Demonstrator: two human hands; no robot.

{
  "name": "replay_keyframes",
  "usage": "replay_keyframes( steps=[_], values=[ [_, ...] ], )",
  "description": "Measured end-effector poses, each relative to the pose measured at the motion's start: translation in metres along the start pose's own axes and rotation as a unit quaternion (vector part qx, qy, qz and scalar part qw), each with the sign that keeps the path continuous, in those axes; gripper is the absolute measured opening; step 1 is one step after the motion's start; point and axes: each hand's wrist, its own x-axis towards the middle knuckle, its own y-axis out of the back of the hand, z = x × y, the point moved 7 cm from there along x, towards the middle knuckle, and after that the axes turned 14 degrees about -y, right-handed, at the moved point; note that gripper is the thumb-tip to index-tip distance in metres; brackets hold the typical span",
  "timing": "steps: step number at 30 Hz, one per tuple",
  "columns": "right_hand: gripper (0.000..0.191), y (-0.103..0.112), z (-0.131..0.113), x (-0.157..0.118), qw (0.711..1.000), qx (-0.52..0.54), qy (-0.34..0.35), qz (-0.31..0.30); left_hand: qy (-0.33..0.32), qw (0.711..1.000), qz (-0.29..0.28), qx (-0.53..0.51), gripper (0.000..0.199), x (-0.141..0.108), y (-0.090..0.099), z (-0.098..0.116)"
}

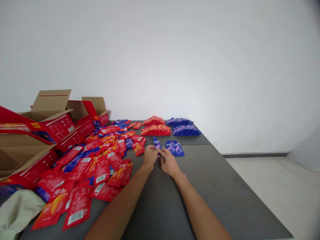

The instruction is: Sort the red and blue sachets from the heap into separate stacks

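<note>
A small purple-blue pouch (157,142) with a narrow top is tilted between my hands, over the middle of the table. My left hand (150,156) pinches its lower left side, with the fingers closed. At its lower right edge my right hand (169,162) has its fingertips pressed together; the fingers partly hide the pouch's bottom. Just right of them, a few overlapping blue pouches (178,149) lie flat in a short row. Left of my left hand is a red pouch (138,148) with an orange fruit picture.
A loose heap of red and blue pouches (102,170) spreads across the left. Open red cardboard boxes (62,126) stand behind it. Neat stacks of red pouches (155,130) and blue pouches (186,130) sit at the back. A pale cloth (20,211) lies front left on the dark table (220,193).
</note>
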Motion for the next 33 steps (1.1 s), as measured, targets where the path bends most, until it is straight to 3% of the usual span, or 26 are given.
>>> replay_keyframes(
  steps=[5,10,12,15,18,23,33],
  values=[
    [0.057,0.032,0.058,0.012,0.988,-0.076,-0.111,0.071,0.016,0.998,-0.012,0.066,0.034,0.012,-0.034,-0.024],
    [0.061,0.023,0.101,0.009,0.960,-0.160,-0.230,-0.012,-0.021,0.976,-0.098,0.193,0.047,0.016,-0.049,-0.034],
    [0.063,0.015,0.105,0.007,0.956,-0.167,-0.237,-0.048,-0.074,0.941,-0.140,0.298,0.038,0.017,-0.052,-0.025],
    [0.063,0.010,0.107,0.007,0.952,-0.179,-0.240,-0.066,-0.143,0.857,-0.196,0.455,0.024,0.016,-0.058,-0.010],
    [0.061,0.010,0.110,0.009,0.949,-0.192,-0.240,-0.066,-0.189,0.797,-0.236,0.523,0.033,0.010,-0.065,-0.003],
    [0.062,0.011,0.115,0.010,0.950,-0.193,-0.241,-0.053,-0.217,0.763,-0.330,0.512,0.044,-0.004,-0.079,-0.013],
    [0.066,0.012,0.116,0.015,0.973,-0.127,-0.192,-0.005,-0.277,0.725,-0.412,0.478,0.055,-0.006,-0.086,-0.020]
  ],
)
